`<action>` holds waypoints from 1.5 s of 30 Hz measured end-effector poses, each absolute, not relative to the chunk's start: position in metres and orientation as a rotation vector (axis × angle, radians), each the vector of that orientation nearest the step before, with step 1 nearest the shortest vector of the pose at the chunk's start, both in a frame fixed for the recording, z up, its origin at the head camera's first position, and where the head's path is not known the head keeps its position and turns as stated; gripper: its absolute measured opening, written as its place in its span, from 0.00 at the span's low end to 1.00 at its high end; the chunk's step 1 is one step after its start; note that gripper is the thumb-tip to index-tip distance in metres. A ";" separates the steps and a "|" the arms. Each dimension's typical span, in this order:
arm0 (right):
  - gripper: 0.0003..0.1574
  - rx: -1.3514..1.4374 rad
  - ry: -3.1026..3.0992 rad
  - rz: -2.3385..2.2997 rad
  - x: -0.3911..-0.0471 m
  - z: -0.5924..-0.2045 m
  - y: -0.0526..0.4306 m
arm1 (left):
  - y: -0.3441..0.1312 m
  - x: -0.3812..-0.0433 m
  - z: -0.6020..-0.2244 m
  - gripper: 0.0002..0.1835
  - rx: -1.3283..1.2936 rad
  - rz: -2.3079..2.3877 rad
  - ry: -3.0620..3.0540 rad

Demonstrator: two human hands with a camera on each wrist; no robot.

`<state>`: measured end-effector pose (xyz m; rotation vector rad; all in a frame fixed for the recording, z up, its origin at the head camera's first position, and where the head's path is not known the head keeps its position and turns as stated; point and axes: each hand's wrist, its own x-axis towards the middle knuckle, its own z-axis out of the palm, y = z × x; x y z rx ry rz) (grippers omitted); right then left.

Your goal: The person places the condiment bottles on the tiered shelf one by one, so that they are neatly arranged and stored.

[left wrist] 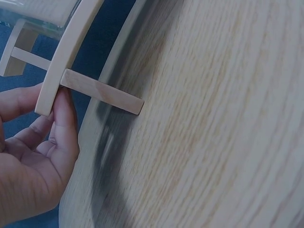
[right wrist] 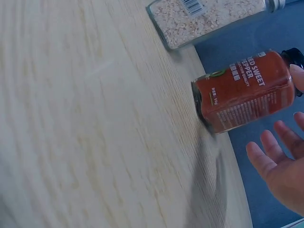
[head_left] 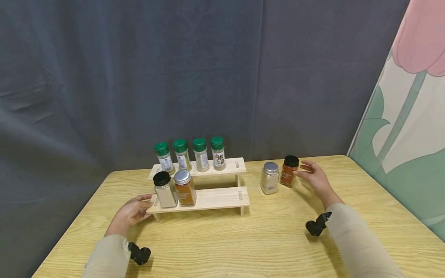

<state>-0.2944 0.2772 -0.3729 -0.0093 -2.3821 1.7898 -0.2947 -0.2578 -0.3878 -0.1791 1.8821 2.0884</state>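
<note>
At the left end of the lower shelf of a two-tier wooden spice rack (head_left: 212, 198), my left hand (head_left: 133, 210) pinches the board between thumb and fingers. The left wrist view shows this grip on the shelf end (left wrist: 45, 102) close up. My right hand (head_left: 314, 179) is beside a jar of red sweet pepper (head_left: 287, 175) with a black lid. Its fingers are spread apart from the glass in the right wrist view, and the thumb is near the lid; whether it touches cannot be told. Left of that jar stands a grey-lidded jar (head_left: 269, 179) of pale flakes.
Several green-capped shakers (head_left: 201, 158) line the upper shelf. The lower shelf bears a black-lidded jar of pale powder (head_left: 166, 195) and a silver-lidded jar of orange-brown powder (head_left: 185, 193) at its left. A dark curtain (head_left: 208, 77) hangs behind the wooden table (head_left: 222, 243).
</note>
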 end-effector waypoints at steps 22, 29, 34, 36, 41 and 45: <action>0.42 -0.053 -2.347 1.836 -0.315 -0.382 0.267 | -0.260 -0.294 -0.387 0.33 -0.177 2.123 1.835; 0.40 -0.025 -2.421 1.711 -0.312 -0.379 0.265 | -0.260 -0.294 -0.388 0.33 -0.160 2.114 1.840; 0.40 -0.028 -2.424 1.665 -0.310 -0.380 0.267 | -0.259 -0.295 -0.389 0.32 -0.181 2.096 1.868; 0.40 -0.029 -2.416 1.645 -0.308 -0.380 0.268 | -0.259 -0.295 -0.389 0.32 -0.179 2.094 1.865; 0.37 -0.017 -2.394 1.577 -0.300 -0.374 0.269 | -0.259 -0.295 -0.390 0.32 -0.144 2.103 1.840; 0.38 -0.019 -2.402 1.536 -0.293 -0.369 0.273 | -0.259 -0.296 -0.390 0.32 -0.144 2.096 1.854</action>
